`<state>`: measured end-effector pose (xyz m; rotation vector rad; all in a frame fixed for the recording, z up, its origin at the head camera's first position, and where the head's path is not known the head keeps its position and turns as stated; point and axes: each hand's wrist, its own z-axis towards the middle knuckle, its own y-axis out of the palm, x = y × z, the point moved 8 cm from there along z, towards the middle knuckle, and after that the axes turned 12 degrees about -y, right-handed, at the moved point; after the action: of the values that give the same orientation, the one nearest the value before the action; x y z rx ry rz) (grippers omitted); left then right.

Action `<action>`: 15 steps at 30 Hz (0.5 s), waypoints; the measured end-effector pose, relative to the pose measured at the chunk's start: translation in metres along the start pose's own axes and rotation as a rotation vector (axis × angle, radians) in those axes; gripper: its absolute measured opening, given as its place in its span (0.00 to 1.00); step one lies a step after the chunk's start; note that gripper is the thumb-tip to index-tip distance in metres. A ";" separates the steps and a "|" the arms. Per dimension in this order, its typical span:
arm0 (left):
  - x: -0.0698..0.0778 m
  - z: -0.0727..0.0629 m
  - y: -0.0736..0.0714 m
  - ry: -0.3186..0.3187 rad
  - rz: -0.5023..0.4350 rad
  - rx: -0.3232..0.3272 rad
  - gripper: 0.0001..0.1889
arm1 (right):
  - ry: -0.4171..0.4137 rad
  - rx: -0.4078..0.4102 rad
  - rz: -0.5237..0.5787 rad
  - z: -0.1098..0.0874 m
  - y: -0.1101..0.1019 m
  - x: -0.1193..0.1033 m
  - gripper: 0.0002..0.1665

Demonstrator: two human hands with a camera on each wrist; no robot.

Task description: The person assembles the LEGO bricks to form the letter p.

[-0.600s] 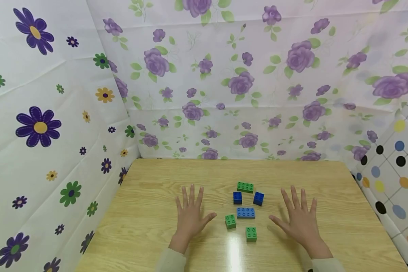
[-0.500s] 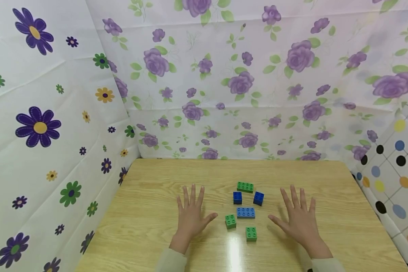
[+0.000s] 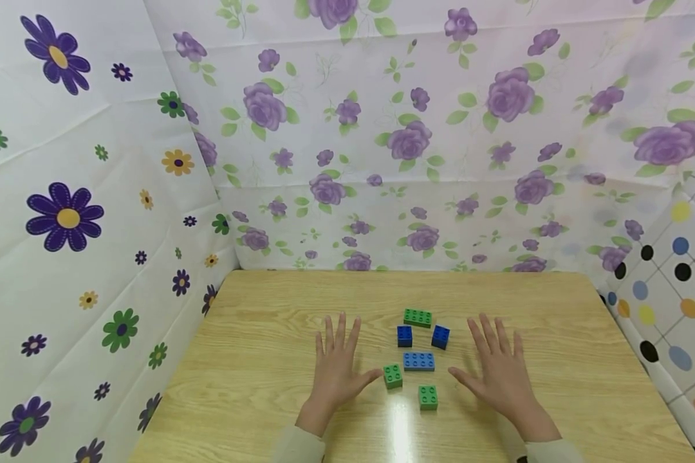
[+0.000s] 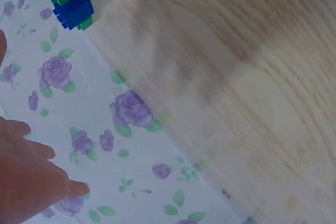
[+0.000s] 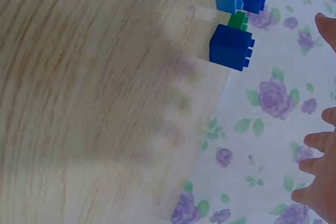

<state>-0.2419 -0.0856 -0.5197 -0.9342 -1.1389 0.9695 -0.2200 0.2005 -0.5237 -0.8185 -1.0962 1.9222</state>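
Observation:
My left hand point(image 3: 337, 370) is spread with straight fingers over the table, its thumb tip right beside a light green square toy brick point(image 3: 392, 376). On the other side my right hand point(image 3: 500, 373) is spread too, its thumb pointing towards the bricks. Neither holds anything. Between them lie a light blue long brick point(image 3: 419, 362), two dark blue square bricks point(image 3: 404, 336), a green long brick point(image 3: 417, 317) at the back and a second light green brick point(image 3: 428, 398) nearest me. The right wrist view shows a dark blue brick point(image 5: 231, 47) near the fingers.
The wooden table point(image 3: 255, 360) ends at a back wall of cloth point(image 3: 359, 128) with purple roses. Another flowered cloth point(image 3: 104, 270) hangs at the left, and a dotted one point(image 3: 666, 276) at the right. Light reflects off the tabletop near the front.
Both hands have moved inwards, the left to the right and the right to the left, closer to the bricks. The bricks lie where they were.

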 end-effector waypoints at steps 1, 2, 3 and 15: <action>0.001 0.000 0.001 0.003 -0.012 -0.008 0.57 | -0.002 0.005 0.006 0.001 0.000 -0.001 0.62; 0.002 -0.001 0.002 0.008 -0.027 -0.014 0.57 | -0.004 0.009 0.013 0.001 0.000 -0.003 0.62; 0.004 -0.002 0.003 0.015 -0.043 -0.017 0.57 | -0.008 0.014 0.019 0.002 0.000 -0.004 0.62; 0.027 -0.008 0.006 0.105 -0.241 -0.054 0.58 | -0.020 0.003 0.197 0.007 0.011 -0.023 0.59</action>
<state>-0.2311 -0.0588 -0.5192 -0.8580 -1.1628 0.6894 -0.2175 0.1737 -0.5272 -0.9368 -1.0575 2.0981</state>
